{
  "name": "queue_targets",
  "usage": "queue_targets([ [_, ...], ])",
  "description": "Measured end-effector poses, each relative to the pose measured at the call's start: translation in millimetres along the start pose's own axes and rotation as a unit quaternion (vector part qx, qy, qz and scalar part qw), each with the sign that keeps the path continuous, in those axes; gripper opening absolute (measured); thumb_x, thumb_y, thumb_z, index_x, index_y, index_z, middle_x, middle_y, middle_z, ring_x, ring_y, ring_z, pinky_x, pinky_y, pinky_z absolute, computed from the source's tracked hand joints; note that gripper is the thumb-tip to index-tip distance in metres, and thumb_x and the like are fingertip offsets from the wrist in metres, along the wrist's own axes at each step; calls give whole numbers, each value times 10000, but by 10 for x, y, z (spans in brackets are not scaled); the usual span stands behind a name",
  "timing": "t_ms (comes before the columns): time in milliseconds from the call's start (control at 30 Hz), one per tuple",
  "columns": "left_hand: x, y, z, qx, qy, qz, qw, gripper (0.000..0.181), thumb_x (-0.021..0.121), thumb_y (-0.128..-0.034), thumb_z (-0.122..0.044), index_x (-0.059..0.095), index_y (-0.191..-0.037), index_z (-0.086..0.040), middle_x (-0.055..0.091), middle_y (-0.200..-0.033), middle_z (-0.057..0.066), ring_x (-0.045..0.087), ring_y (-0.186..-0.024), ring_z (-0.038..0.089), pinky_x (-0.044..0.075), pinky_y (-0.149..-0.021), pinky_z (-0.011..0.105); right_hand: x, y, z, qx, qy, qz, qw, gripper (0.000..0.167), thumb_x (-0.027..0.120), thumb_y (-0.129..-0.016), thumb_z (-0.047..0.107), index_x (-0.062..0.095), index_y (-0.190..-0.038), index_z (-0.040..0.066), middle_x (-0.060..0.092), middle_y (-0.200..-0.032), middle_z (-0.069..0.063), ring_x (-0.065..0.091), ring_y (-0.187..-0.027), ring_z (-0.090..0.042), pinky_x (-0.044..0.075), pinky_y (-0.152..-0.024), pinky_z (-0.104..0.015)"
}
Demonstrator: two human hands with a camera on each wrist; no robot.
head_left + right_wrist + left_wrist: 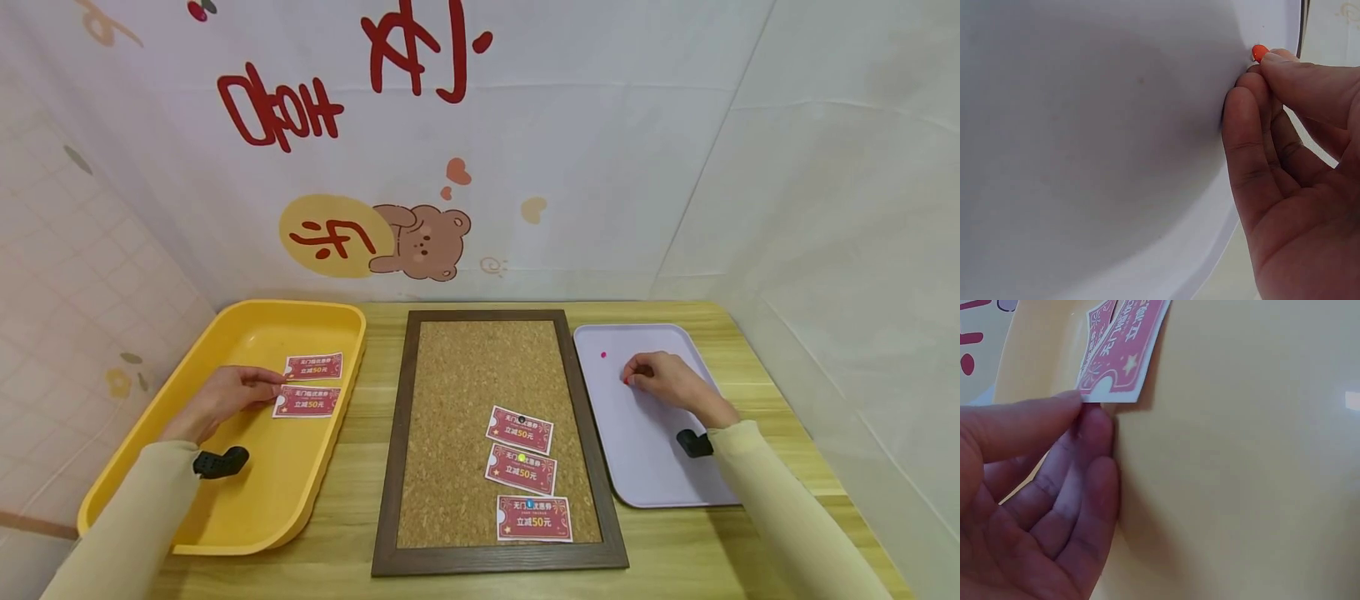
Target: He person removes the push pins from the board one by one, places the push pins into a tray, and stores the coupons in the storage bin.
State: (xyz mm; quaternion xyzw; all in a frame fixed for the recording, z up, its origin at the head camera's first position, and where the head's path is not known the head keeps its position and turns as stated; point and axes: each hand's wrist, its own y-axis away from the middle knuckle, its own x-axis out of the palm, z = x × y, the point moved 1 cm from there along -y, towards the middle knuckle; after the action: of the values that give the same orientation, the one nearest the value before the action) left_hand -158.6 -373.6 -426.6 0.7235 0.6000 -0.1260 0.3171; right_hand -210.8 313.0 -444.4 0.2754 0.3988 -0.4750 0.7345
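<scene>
In the yellow tray (262, 517), the left hand (228, 398) pinches the corner of a red coupon (307, 402) between thumb and fingers; a second coupon (313, 367) lies just behind it. In the left wrist view the thumb of the left hand (1041, 469) lies on the coupon's edge (1129, 356). Over the lilac tray (652, 467), the right hand (667, 382) pinches a small red-orange pushpin (1260, 52) between thumb and fingertip, seen in the right wrist view. A pink pin (603, 355) lies in the lilac tray, left of that hand.
Between the trays lies a cork board (457, 433) with a dark frame. Three coupons are on its lower right part: the upper (520, 429) with a black pin, the middle (521, 469) with a yellow one, the lowest (534, 518) with a blue one. A printed cloth hangs behind.
</scene>
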Motion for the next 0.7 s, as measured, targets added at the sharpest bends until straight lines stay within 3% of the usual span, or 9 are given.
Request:
queue_targets([
  [167, -15, 31, -10, 71, -264, 0, 9996, 465, 622, -1053, -200, 562, -1332, 167, 657, -1233, 271, 651, -949, 200, 556, -773, 221, -6, 15, -1, -136, 39, -27, 9999, 89, 684, -937, -35, 721, -966, 42, 713, -896, -16, 599, -832, -153, 482, -750, -279],
  [333, -40, 109, -46, 126, -531, -47, 9985, 569, 575, -1077, -298, 480, -1421, 145, 540, -1380, 345, 599, -1130, 380, 557, -821, 257, -33, 44, 22, -188, 75, -42, 9998, 81, 696, -939, -18, 714, -1012, 10, 717, -924, -64, 644, -881, -206, 534, -806, -371],
  [533, -30, 206, -186, 424, -406, -425, 9974, 645, 536, -1085, -382, 407, -1507, 88, 418, -1509, 344, 461, -1319, 515, 506, -976, 455, -68, 88, 59, -190, 119, -199, 9996, 118, 656, -932, -49, 719, -1018, 1, 734, -955, -76, 678, -904, -267, 547, -823, -430],
  [700, 43, 267, -372, 765, -165, -1145, 9903, 623, 551, -1076, -389, 437, -1503, 49, 424, -1523, 302, 440, -1337, 475, 460, -885, 141, -65, 129, 125, -243, -8, -378, 9990, 107, 677, -941, -38, 720, -1034, -11, 743, -967, -71, 704, -919, -272, 561, -816, -405],
])
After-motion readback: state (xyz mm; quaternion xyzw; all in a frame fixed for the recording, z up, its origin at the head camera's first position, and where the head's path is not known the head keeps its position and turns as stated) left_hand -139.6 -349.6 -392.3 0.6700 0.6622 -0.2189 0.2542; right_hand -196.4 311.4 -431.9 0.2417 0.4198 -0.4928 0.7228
